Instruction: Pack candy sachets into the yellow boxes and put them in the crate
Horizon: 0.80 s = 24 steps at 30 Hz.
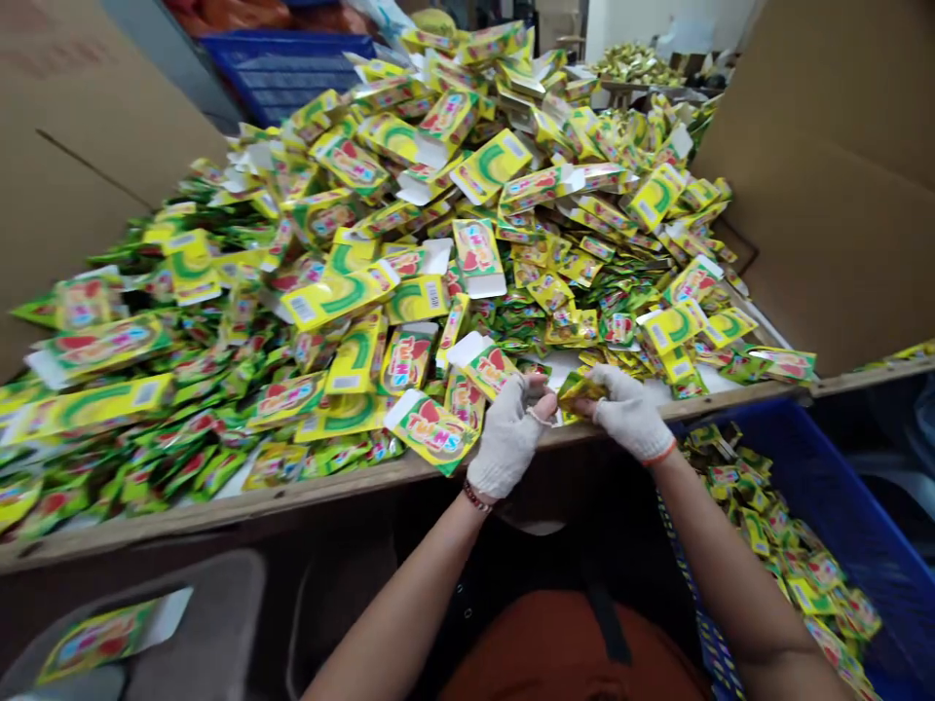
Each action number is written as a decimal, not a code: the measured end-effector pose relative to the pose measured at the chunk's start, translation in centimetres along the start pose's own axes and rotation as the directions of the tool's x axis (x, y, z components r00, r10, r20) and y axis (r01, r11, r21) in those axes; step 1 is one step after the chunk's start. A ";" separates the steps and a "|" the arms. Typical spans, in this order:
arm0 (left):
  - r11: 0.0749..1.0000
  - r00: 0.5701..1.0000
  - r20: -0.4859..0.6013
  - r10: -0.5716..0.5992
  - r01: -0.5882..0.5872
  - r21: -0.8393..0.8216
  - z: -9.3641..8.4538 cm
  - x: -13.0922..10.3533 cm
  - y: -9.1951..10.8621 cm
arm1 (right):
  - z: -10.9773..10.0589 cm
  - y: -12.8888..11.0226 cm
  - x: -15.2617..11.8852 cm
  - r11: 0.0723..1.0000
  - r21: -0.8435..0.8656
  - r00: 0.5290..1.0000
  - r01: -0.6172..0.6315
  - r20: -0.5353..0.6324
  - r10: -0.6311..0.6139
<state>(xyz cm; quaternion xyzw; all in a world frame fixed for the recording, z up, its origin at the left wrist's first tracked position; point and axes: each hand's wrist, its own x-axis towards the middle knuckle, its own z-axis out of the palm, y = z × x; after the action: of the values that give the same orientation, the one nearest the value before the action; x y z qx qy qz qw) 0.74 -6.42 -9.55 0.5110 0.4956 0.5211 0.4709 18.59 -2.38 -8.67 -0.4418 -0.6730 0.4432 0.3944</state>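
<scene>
Yellow-gold packet, just below right-of-centre: your right grip pinched it; your left grip lay just left, hold unclear.

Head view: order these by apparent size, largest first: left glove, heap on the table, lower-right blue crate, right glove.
1. Heap
2. Blue crate, though the frame's edge cuts it off
3. Left glove and right glove: too alike to rank
</scene>
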 end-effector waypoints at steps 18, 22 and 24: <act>0.969 0.998 0.056 0.003 -0.017 0.246 -0.5 0.7 1.0 | 0.8 -0.5 -0.3 0.990 -0.137 0.999 0.030 0.048 -0.023; 0.980 0.997 0.079 0.008 -0.023 0.200 0.1 0.6 1.1 | 0.7 -0.8 -0.5 0.994 -0.104 0.999 0.014 0.052 -0.009; 0.969 0.995 0.089 0.032 -0.053 0.243 0.2 0.4 1.2 | 0.6 -0.9 -0.6 0.997 -0.067 0.996 0.041 0.080 -0.036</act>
<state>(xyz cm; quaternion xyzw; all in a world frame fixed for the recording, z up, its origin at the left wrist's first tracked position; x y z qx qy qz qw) 0.99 -6.12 -8.37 0.5975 0.5245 0.4438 0.4134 18.01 -3.25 -8.11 -0.4240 -0.7113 0.4293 0.3606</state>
